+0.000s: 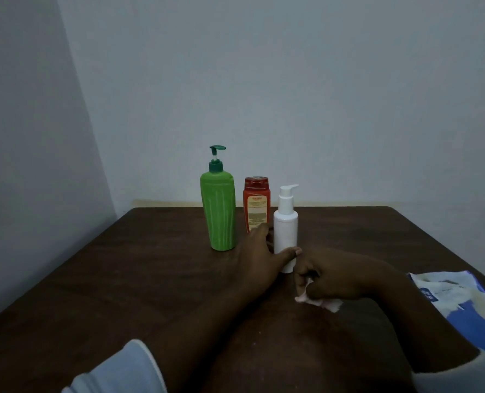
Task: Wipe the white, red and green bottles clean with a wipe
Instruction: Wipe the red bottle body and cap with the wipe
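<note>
left hand (259, 256): thumb and fingers wrapped round white bottle (285, 231), upright on table (122, 279)
right hand (337, 276): curled round wipe (329, 303), just beside it
green bottle (218, 214), red bottle (255, 205): standing close by, untouched
progress: seemingly early; all three left

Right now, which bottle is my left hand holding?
The white bottle, rightmost and smallest; the left hand curls round its base. The green bottle and red bottle stand leftward.

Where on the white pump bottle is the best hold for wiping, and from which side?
The lower body of the white bottle, taken from its left: it stands upright and is a round cylinder there, while the pump top is narrow. The left hand wraps it low, thumb across the front, leaving the right side free for the right hand with the wipe.
</note>
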Demonstrator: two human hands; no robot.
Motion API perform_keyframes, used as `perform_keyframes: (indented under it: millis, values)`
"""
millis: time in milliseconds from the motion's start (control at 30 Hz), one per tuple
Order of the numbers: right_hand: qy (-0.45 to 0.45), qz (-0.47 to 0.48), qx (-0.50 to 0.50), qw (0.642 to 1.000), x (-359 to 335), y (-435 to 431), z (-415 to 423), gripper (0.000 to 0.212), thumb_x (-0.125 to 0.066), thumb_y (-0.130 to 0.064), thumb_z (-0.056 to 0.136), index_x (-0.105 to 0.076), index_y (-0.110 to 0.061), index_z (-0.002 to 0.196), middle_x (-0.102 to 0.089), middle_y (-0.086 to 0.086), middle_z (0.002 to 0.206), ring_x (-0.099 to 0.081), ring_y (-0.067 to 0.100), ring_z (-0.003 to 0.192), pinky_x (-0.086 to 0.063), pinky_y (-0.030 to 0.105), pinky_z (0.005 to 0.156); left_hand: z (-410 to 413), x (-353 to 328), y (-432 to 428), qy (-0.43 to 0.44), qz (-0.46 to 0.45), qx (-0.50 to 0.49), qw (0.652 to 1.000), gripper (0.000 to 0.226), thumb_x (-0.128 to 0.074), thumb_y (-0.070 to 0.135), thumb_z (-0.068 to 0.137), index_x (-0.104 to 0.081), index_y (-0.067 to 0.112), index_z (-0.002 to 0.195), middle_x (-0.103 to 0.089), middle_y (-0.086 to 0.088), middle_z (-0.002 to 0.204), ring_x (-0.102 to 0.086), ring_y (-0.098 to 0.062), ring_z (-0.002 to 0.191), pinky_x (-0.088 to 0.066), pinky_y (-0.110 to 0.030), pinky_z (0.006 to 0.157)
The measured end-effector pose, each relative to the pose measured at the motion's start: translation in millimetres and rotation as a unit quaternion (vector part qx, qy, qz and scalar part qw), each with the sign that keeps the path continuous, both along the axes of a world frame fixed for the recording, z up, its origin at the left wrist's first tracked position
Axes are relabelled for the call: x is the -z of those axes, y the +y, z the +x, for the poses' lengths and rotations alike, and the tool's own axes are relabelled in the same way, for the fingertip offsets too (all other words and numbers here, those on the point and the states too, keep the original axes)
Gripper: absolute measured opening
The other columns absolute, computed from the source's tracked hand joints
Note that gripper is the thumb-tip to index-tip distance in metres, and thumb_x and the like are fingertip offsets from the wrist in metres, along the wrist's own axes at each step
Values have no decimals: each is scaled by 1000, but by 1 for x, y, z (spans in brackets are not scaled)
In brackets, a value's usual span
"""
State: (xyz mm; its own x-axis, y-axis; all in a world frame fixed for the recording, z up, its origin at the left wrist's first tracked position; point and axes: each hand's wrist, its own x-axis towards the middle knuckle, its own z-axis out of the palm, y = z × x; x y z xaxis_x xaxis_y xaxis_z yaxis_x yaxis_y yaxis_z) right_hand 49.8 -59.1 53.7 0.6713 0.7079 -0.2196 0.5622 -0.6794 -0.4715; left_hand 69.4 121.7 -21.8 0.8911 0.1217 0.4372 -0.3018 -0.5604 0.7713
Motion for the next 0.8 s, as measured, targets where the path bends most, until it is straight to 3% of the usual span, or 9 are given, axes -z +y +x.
perform_keyframes:
  millis: [100,200,300,500,633,800]
  values:
    - [3,2,-1,1000,1,0,1,4,-70,-27,89,-71,-25,85,-73,-8,86,-71,9,83,-58,28,81,5,-2,-4,37,-64,6,997,69,-88,38,78,-51,23,135,-60,16,116,-60,-6,107,-49,-17,79]
    - [-33,3,-7,999,2,4,0,4,-70,-28,88,-72,-24,87,-71,-12,87,-65,-2,81,-52,20,79,11,-4,-5,49,-101,0,994,67,-86,27,83,-49,18,138,-63,2,132,-62,-15,119,-55,-31,95]
    - [-46,12,-8,999,4,7,-1,3,-70,-28,87,-71,-27,85,-70,-13,86,-65,-1,82,-53,22,81,17,-2,-12,50,-94,-12,994,56,-81,23,88,-53,16,135,-65,-4,135,-63,-19,120,-55,-39,100]
    - [-65,24,-15,998,4,11,1,8,-70,-31,88,-71,-23,89,-72,-7,93,-67,4,86,-52,20,79,34,-10,-24,34,-62,-31,997,49,-77,20,91,-56,11,135,-66,-9,135,-65,-22,120,-53,-32,94]
    - [-62,37,-10,997,5,11,1,12,-70,-33,89,-71,-22,91,-74,-5,93,-70,7,85,-57,29,85,44,-10,-30,37,-50,-39,997,50,-75,19,93,-54,10,136,-63,-11,139,-62,-25,126,-51,-37,100]
    - [-69,34,-4,997,4,5,9,12,-69,-34,90,-70,-23,92,-75,-1,94,-73,16,88,-57,33,88,56,-9,-38,31,-60,-38,997,51,-76,22,92,-53,12,136,-63,-9,139,-62,-24,126,-49,-32,96]
